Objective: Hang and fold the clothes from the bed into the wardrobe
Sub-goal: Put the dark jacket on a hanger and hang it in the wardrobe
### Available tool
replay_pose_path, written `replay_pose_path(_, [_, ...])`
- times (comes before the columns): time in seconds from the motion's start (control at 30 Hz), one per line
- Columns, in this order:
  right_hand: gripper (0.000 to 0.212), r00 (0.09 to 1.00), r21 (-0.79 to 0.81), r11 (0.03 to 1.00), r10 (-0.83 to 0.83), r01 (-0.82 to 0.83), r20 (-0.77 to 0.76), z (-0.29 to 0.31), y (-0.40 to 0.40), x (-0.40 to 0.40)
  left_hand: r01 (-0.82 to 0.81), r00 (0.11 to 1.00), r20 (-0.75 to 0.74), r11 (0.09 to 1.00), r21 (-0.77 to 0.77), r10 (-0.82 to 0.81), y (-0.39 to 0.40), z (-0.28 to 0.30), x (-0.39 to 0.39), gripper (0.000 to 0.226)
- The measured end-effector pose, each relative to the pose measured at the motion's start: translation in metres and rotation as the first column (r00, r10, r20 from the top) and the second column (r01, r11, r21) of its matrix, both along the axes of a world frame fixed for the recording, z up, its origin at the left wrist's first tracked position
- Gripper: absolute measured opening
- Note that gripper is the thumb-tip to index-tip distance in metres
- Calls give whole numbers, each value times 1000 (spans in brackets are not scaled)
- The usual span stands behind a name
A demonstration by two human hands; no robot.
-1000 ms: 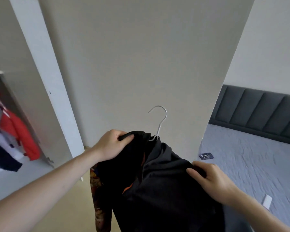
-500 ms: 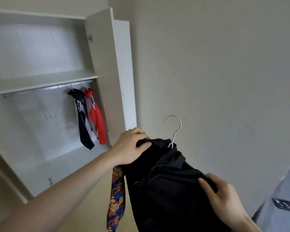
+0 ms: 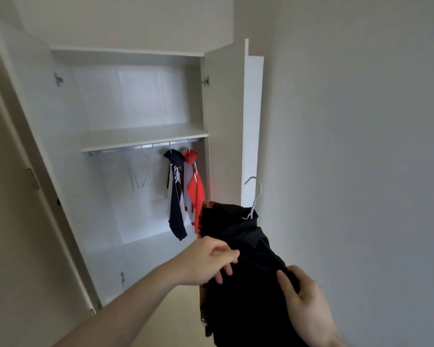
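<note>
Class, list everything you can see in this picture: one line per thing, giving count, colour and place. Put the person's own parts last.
wardrobe: one, white, doors open, left and centre
rail: one, silver, under the shelf
navy garment: one, navy and white, hanging on the rail
red garment: one, red and white, hanging right of the navy one
black garment: one, black with patterned lining, held in front
hanger: one, white, hook above the black garment
left hand: one, touches the black garment
right hand: one, grips the black garment

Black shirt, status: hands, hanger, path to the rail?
Right hand grips the black shirt; left hand open, fingertips on it. Shirt on its hanger, not yet on the rail. Wardrobe open; two garments hang at the rail's right end.
</note>
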State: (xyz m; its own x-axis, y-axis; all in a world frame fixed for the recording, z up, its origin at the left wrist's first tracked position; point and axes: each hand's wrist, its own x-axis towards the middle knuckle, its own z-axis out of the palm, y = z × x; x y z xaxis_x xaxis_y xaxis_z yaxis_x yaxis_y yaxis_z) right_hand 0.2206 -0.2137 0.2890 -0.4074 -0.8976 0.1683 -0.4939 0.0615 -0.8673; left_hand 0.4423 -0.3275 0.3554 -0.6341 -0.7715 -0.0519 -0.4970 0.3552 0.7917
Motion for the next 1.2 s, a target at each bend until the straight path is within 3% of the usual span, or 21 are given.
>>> replay_pose_path(0.17, [17, 992, 3, 993, 120, -120, 46, 3, -69, 60, -173, 984, -15, 962, 212, 180, -63, -14, 15, 57])
replay_pose_path(0.3, [14, 971, 3, 971, 238, -238, -8, -1, -122, 106, -259, 964, -22, 956, 140, 265, -118, -23, 29, 53])
replay_pose_path(0.43, [14, 936, 31, 937, 347, -349, 56, -7, -169, 137, -322, 941, -74, 940, 110, 331, -170, -34, 52, 44])
replay_pose_path(0.53, [12, 909, 59, 907, 414, -416, 53, -16, -198, 152, -360, 933, -4, 931, 55, 361, -205, -40, 69, 37])
replay_pose_path(0.63, [26, 875, 106, 870, 485, -482, 3, -21, -230, 160, -420, 905, 59, 907, -28, 421, -242, -48, 83, 38])
replay_pose_path(0.73, [35, 830, 176, 822, 557, -542, -43, -28, -268, 165, -464, 882, 84, 886, -15, 463, -279, -58, 95, 39])
replay_pose_path(0.87, [14, 803, 194, 792, 595, -578, -38, -40, -330, 175, -495, 862, 140, 869, 24, 487, -326, -74, 107, 41])
replay_pose_path(0.97, [11, 802, 154, 791, 597, -592, 19, -45, -382, 179, -516, 843, -26, 820, 247, 538, -362, -80, 111, 31])
replay_pose_path(1.03, [13, 814, 139, 804, 580, -578, 29, -46, -417, 178, -531, 782, -131, 762, 372, 609, -385, -82, 111, 29])
replay_pose_path(1.2, [34, 781, 156, 766, 618, -624, 87, -55, -503, 178, -662, 725, -49, 714, 228, 687, -451, -87, 105, 33])
